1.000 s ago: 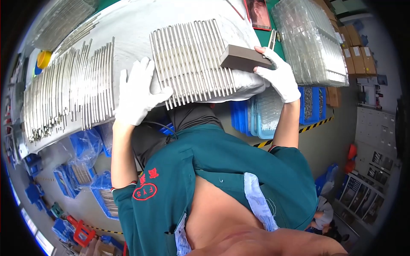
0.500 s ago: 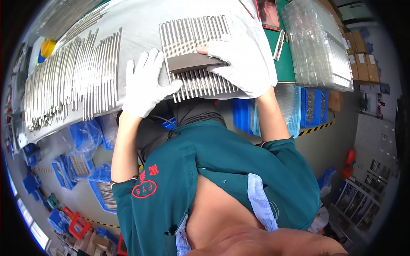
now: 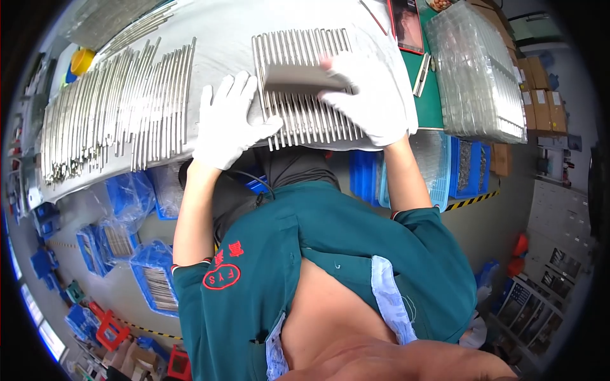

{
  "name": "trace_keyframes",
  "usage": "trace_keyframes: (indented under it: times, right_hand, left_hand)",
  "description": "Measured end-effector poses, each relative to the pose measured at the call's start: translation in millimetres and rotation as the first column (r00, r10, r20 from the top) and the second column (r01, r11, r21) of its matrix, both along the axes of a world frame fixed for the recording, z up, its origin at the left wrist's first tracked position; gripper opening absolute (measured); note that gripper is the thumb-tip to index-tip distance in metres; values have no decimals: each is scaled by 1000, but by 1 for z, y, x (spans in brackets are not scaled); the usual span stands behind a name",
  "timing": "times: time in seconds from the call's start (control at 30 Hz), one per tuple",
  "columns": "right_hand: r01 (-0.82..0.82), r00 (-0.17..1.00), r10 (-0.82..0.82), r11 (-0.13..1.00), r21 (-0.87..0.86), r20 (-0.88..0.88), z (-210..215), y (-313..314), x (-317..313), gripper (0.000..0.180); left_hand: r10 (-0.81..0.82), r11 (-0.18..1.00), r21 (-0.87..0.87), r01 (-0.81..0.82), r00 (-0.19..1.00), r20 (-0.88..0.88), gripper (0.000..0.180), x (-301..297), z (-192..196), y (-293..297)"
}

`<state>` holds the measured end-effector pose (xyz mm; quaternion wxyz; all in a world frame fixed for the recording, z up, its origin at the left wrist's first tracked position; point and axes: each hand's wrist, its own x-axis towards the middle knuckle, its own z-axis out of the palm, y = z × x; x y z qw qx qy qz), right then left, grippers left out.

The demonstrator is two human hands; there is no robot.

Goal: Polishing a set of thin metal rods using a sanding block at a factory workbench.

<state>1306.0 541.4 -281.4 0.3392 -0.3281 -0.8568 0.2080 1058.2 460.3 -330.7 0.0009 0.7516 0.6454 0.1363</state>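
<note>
A row of slim metal rods [image 3: 305,46] lies side by side on the white-covered table in front of me. Over its middle is a flat grey bar [image 3: 293,77], blurred by motion. My right hand [image 3: 373,101], in a white glove with a bare fingertip showing, grips the bar's right end between thumb and fingers. At the left side of the row rests my left hand [image 3: 230,124], also gloved, its fingers spread and its thumb at the lower ends of the leftmost rods. It holds nothing. A larger batch of similar rods [image 3: 117,105] lies farther left.
Stacked clear plastic trays [image 3: 476,73] stand on the green surface at the right, beside a red-edged frame [image 3: 405,25] and a pale cutter-like tool [image 3: 421,75]. A yellow round container [image 3: 81,61] sits far left. Blue bins [image 3: 154,279] stand on the floor below the table.
The grey bar has gone from lying flat across the rods to a tilted, blurred position in my right hand. My left hand stays beside the row; the whole view has shifted slightly.
</note>
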Motion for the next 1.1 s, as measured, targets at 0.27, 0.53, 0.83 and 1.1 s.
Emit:
trace_keyframes:
  times: [0.27, 0.53, 0.83, 1.1]
  right_hand:
    - [481, 624, -543, 834, -272, -561, -33, 10, 34, 63]
    - [96, 993, -111, 968, -232, -51, -29, -1, 51, 53]
    - [-147, 980, 137, 987, 61, 142, 3, 0, -11, 40]
    - [-177, 984, 172, 973, -146, -50, -7, 15, 19, 42]
  left_hand:
    - [10, 1000, 25, -10, 1000, -9, 84, 2, 3, 0]
    - [16, 1000, 3, -16, 1000, -5, 85, 1, 4, -1]
    - [-18, 996, 82, 15, 999, 36, 84, 2, 4, 0]
    - [-9, 993, 115, 17, 998, -64, 80, 3, 2, 0]
